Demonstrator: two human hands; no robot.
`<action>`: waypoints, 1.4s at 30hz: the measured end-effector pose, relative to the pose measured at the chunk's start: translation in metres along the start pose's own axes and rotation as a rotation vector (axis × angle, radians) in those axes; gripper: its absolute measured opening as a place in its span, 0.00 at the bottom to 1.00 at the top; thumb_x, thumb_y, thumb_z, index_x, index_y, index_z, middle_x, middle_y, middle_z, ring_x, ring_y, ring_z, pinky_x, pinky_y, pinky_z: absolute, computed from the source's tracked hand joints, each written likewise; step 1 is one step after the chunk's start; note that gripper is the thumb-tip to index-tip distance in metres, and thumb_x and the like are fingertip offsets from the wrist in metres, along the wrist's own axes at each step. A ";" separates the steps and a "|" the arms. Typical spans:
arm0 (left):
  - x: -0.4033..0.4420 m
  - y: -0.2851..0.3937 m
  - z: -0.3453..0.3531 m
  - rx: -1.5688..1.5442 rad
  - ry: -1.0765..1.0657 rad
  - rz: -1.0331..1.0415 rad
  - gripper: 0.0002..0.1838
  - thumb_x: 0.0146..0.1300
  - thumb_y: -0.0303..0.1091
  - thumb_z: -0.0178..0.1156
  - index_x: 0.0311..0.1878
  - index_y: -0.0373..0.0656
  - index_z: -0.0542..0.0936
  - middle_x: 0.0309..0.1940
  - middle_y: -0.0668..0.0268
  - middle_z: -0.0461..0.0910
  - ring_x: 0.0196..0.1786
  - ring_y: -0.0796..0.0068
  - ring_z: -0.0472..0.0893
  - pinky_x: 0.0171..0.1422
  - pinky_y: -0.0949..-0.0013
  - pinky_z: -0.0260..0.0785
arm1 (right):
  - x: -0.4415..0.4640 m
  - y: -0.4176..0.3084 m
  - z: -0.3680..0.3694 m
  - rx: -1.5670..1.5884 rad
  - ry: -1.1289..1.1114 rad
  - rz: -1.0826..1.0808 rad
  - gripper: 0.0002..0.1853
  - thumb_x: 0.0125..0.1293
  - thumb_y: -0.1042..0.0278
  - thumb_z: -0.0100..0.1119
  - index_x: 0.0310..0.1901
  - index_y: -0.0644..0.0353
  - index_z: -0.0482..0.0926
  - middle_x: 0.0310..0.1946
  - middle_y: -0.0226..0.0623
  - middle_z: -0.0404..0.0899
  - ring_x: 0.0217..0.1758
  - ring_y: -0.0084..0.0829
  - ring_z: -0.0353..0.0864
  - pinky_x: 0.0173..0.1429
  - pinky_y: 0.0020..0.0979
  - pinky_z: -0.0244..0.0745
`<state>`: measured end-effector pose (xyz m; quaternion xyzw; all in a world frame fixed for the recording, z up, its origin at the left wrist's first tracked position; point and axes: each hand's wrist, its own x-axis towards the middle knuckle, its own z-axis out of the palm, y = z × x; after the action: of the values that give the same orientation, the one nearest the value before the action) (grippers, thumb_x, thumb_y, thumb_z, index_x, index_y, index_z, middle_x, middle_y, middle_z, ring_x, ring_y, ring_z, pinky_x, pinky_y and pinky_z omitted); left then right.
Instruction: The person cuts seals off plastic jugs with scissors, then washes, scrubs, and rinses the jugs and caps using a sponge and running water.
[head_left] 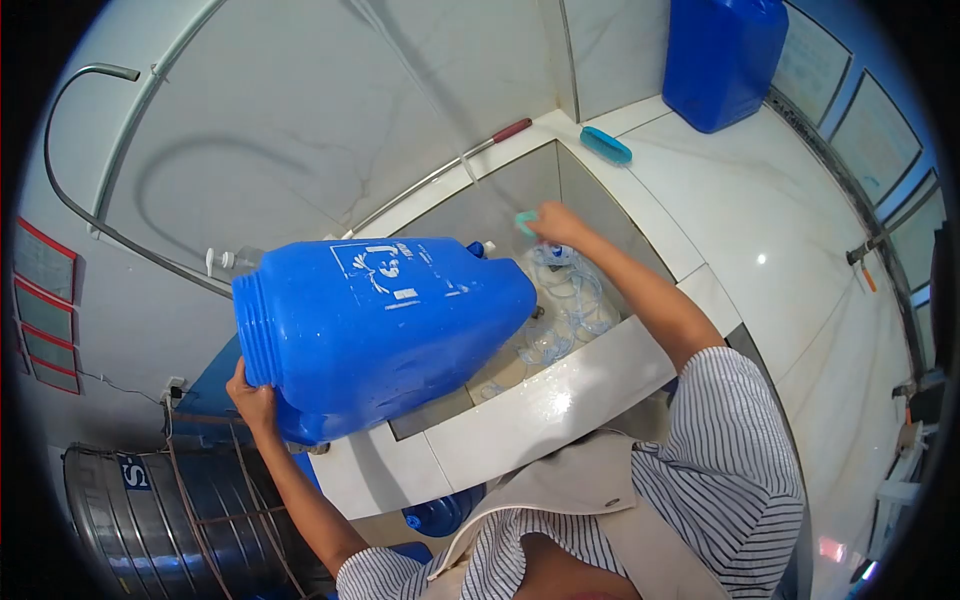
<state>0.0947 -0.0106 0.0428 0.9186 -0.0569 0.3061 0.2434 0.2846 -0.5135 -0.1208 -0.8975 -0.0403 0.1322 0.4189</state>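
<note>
A big blue water jug (400, 320) with worn white print lies on its side across the left part of the tiled sink (520, 400), its capped end toward the right. My left hand (255, 400) grips the ribbed base end of the jug; part of the fingers is hidden behind it. Over the basin, my right hand (560, 226) is closed on a small teal scrubber (526, 222), apart from the jug. Below that hand, a tangle of pale blue and clear strips (575, 300) lies in the sink.
A teal brush (606, 146) and a red-handled rod (512, 130) rest on the sink's rim. Another blue jug (722, 70) stands on the white counter at the back right. A curved metal pipe (50, 150) runs along the left wall, above a steel tank (150, 520).
</note>
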 end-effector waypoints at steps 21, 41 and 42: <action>-0.003 0.140 0.285 -0.128 -0.345 -0.487 0.19 0.50 0.39 0.65 0.41 0.34 0.77 0.35 0.46 0.80 0.40 0.50 0.80 0.44 0.57 0.71 | 0.094 -0.137 -0.047 0.526 -0.291 0.032 0.09 0.58 0.79 0.45 0.32 0.74 0.76 0.27 0.48 0.79 0.28 0.34 0.83 0.35 0.27 0.82; 0.045 0.201 0.399 0.407 0.116 0.348 0.22 0.58 0.41 0.57 0.51 0.36 0.71 0.44 0.55 0.73 0.52 0.57 0.71 0.66 0.52 0.54 | 0.092 -0.149 -0.058 0.733 -0.405 0.038 0.08 0.62 0.78 0.47 0.35 0.73 0.76 0.32 0.45 0.78 0.38 0.35 0.82 0.45 0.32 0.83; 0.048 0.200 0.402 0.405 0.117 0.345 0.22 0.58 0.41 0.57 0.51 0.36 0.71 0.44 0.55 0.73 0.52 0.57 0.71 0.66 0.52 0.54 | 0.092 -0.149 -0.058 0.729 -0.405 0.039 0.08 0.62 0.78 0.47 0.35 0.73 0.76 0.32 0.45 0.78 0.38 0.35 0.82 0.45 0.32 0.83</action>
<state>0.2972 -0.3772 -0.1253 0.9060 -0.1358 0.4009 0.0019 0.3939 -0.4431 0.0097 -0.6469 -0.0552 0.3195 0.6902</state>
